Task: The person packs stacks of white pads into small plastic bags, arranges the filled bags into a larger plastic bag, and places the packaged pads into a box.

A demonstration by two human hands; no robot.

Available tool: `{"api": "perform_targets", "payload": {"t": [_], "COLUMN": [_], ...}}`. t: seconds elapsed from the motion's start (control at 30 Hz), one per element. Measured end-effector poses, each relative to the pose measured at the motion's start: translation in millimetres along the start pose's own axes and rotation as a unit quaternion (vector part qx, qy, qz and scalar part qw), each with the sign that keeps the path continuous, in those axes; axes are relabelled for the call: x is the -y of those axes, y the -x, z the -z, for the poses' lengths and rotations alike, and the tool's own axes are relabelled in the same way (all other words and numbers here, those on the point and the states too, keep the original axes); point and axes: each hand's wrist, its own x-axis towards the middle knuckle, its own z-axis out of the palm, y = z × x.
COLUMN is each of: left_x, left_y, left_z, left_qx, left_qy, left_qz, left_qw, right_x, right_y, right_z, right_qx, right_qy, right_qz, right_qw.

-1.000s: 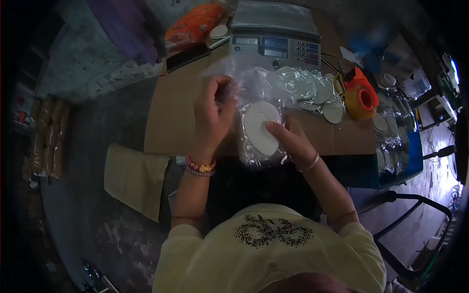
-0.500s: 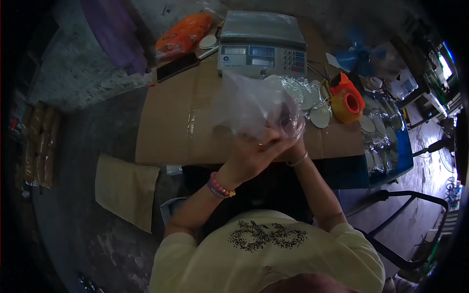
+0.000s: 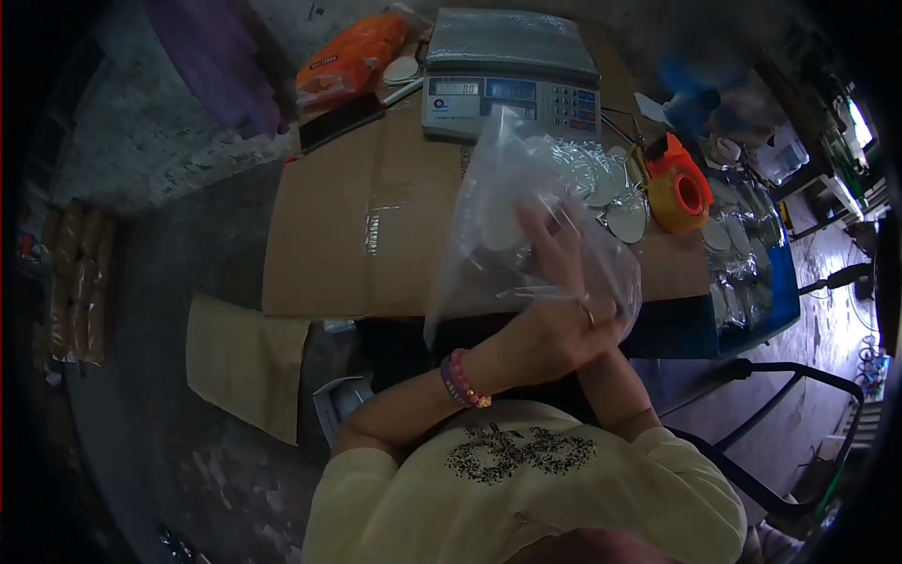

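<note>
A clear plastic bag (image 3: 470,282) spreads out over the front of the cardboard, its top reaching up towards the scale. My left hand (image 3: 564,334), wearing beaded bracelets and a ring, is closed on the bag's near edge, close to my right wrist. Seen through the film, my right hand (image 3: 556,246) reaches up inside the bag with its fingers apart. A pale round disc (image 3: 503,224) shows through the plastic beside those fingertips; whether they touch it is unclear. Just beyond the bag lie several wrapped pale discs (image 3: 625,222).
A digital scale (image 3: 512,101) stands at the back of the cardboard (image 3: 324,254). Left of it are a phone (image 3: 343,122) and an orange bag (image 3: 352,61). On the right sit a tape dispenser (image 3: 684,193) and a blue crate (image 3: 775,315) of wrapped discs.
The bag has gone from bunched up to spread out and drawn nearer me. My left hand has moved right and closer to my body, while my right hand now shows extended inside the bag.
</note>
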Motion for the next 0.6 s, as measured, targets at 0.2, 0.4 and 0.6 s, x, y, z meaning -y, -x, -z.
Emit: {"api": "perform_targets", "payload": {"t": [0.2,0.4,0.6], "left_x": [25.6,-19.1,-9.3], "left_y": [80.5,81.7,89.9], "left_z": [-11.1,-18.0,-18.3], "left_qx": [-0.002,0.089,-0.011], "left_qy": [-0.100,0.116,0.180], "left_qz": [0.046,0.118,0.139], "left_qw": [0.994,0.982,0.974], "right_x": [20.6,-10.0,-4.1], "right_y": [-10.9,-3.1,-41.3], "right_z": [10.4,-5.0,-37.9], "right_qx": [-0.002,0.053,0.176], "right_qy": [0.212,0.101,0.125], "right_qz": [0.060,0.170,0.128], "right_qw": [0.975,0.979,0.968]}}
